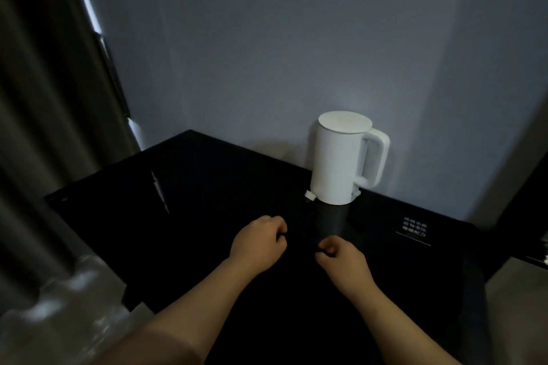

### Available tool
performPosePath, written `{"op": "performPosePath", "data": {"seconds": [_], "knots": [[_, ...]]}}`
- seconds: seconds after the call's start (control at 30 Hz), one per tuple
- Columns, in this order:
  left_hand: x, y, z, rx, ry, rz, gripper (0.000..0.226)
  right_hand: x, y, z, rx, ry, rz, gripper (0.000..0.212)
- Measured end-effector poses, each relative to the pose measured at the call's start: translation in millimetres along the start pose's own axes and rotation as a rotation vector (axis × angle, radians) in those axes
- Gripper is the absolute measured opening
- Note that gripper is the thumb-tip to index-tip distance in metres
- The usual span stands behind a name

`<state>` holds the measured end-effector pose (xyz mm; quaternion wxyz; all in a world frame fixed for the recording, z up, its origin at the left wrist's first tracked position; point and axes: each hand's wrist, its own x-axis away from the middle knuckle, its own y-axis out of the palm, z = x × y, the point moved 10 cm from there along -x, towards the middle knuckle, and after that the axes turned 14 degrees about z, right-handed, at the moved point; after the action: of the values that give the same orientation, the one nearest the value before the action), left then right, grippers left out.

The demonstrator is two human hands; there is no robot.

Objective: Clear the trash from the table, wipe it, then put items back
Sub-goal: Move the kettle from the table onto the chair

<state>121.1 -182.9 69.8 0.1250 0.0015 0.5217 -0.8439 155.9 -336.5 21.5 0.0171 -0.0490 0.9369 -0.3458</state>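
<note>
No trash was seen on the dark worktop (207,187), the white kettle (341,157) was noted upright at its far edge, and the left hand (258,241) and right hand (341,255) were held curled mid-worktop, contents undeterminable; clearing was judged done, put-back likely under way.

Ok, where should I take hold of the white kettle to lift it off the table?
Take the handle, coming in from the right. The kettle stands upright, lid on, and the handle's open loop juts out on its right side, so there should be room to wrap round it. The wall sits close behind.
</note>
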Motion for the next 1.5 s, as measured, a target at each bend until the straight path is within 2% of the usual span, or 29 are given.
{"op": "performPosePath", "data": {"seconds": [0.17,0.3,0.5,0.67,0.77,0.87,1.0,1.03,1.13,1.17,1.23,1.33,1.43,1.5], "knots": [[-33.9,8.9,-21.1,0.04,0.048,-0.083,0.027,-15.2,13.3,-0.2,-0.036,0.078,0.061,0.019],[-65.6,22.5,-26.0,0.048,0.049,-0.086,0.025,-41.3,5.7,10.9,-0.05,0.147,0.115,0.014],[-125.2,48.9,-24.7,0.059,-0.005,-0.04,0.024,-101.8,-21.1,23.4,-0.081,0.191,0.209,0.019],[-173.7,92.1,-21.6,0.074,-0.061,-0.08,0.026,-155.3,-46.9,40.1,-0.143,0.238,0.301,0.018],[-196.7,117.9,-18.0,0.073,-0.08,-0.11,0.028,-185.0,-52.7,52.1,-0.173,0.274,0.353,0.03],[-217.8,139.2,-16.9,0.085,-0.113,-0.109,0.033,-210.3,-68.6,63.8,-0.249,0.311,0.504,0.044],[-234.2,161.0,-21.0,0.093,-0.169,-0.107,0.038,-230.1,-88.2,61.6,-0.4,0.278,0.618,0.061],[-236.6,165.5,-22.4,0.104,-0.181,-0.107,0.038,-235.2,-89.4,59.8,-0.437,0.263,0.611,0.056],[-240.7,178.9,-29.7,0.133,-0.219,-0.118,0.038,-245.7,-88.0,59.6,-0.479,0.244,0.583,0.019],[-240.7,183.5,-32.2,0.145,-0.237,-0.13,0.038,-246.7,-84.5,60.4,-0.49,0.256,0.566,0.015],[-239.3,192.0,-35.5,0.157,-0.259,-0.167,0.042,-246.0,-70.1,58.8,-0.508,0.276,0.491,0.011],[-237.7,198.7,-37.2,0.122,-0.247,-0.223,0.042,-241.2,-44.2,53.8,-0.526,0.311,0.398,0.016],[-239.3,198.2,-41.6,0.161,-0.278,-0.234,0.033,-237.6,-35.0,49.1,-0.534,0.341,0.391,0.007],[-241.2,193.2,-44.7,0.236,-0.339,-0.212,0.027,-235.2,-36.1,46.4,-0.567,0.347,0.408,0.013]]}}
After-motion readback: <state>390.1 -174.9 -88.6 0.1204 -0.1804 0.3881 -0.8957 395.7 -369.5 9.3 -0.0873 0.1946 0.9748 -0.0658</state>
